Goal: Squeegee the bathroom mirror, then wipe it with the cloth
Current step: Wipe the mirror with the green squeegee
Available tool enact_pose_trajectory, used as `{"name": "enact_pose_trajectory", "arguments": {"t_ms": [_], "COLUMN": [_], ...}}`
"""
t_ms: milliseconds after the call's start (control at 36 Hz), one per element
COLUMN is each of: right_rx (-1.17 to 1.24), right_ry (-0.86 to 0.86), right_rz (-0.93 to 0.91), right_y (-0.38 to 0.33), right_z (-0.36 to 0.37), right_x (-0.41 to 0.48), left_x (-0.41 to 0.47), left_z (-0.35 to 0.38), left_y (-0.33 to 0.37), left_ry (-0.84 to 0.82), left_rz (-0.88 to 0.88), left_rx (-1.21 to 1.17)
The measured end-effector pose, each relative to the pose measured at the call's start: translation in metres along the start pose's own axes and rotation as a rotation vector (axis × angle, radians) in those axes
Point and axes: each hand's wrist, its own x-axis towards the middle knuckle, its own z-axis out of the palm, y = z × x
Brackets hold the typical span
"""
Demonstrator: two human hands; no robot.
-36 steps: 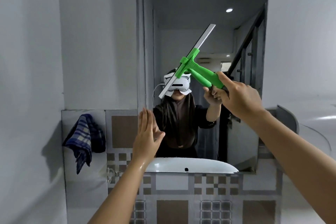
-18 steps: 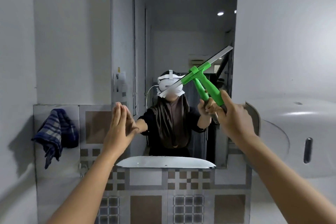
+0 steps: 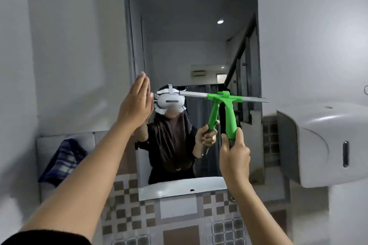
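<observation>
The bathroom mirror (image 3: 191,45) hangs on the grey wall straight ahead. My right hand (image 3: 235,157) grips the lower end of a green squeegee (image 3: 231,117), whose handle stands upright and whose grey blade lies nearly level across the mirror's middle right. My left hand (image 3: 135,105) is raised flat, fingers straight and together, at the mirror's left edge, holding nothing. A blue checked cloth (image 3: 61,161) hangs on the wall at the lower left, apart from both hands.
A white wall dispenser (image 3: 326,145) juts out at the right, close to the mirror's edge. Checked tiles (image 3: 179,217) cover the wall below. A white basin rim shows only as a reflection at the mirror's bottom.
The squeegee has swung from a steep tilt to a nearly level blade with the handle upright. My left hand has risen along the mirror's left edge.
</observation>
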Motion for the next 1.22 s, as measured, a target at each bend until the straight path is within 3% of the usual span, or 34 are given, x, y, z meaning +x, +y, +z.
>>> {"name": "enact_pose_trajectory", "arguments": {"t_ms": [250, 722, 944, 1222], "right_rx": [0.141, -0.034, -0.263, -0.719], "right_ry": [0.090, 0.006, -0.155, -0.245], "right_rz": [0.132, 0.022, -0.186, -0.625], "right_y": [-0.034, -0.043, -0.023, 0.026], "right_z": [0.059, 0.099, 0.083, -0.007], "right_x": [-0.036, -0.088, -0.103, -0.035], "left_x": [0.049, 0.049, 0.019, -0.019], "left_z": [-0.019, -0.022, -0.004, 0.024], "left_y": [-0.015, -0.024, -0.012, 0.003], "left_ry": [-0.092, -0.097, -0.070, -0.028], "left_rz": [0.147, 0.189, 0.111, -0.018], "left_rx": [-0.040, -0.047, -0.076, -0.090]}}
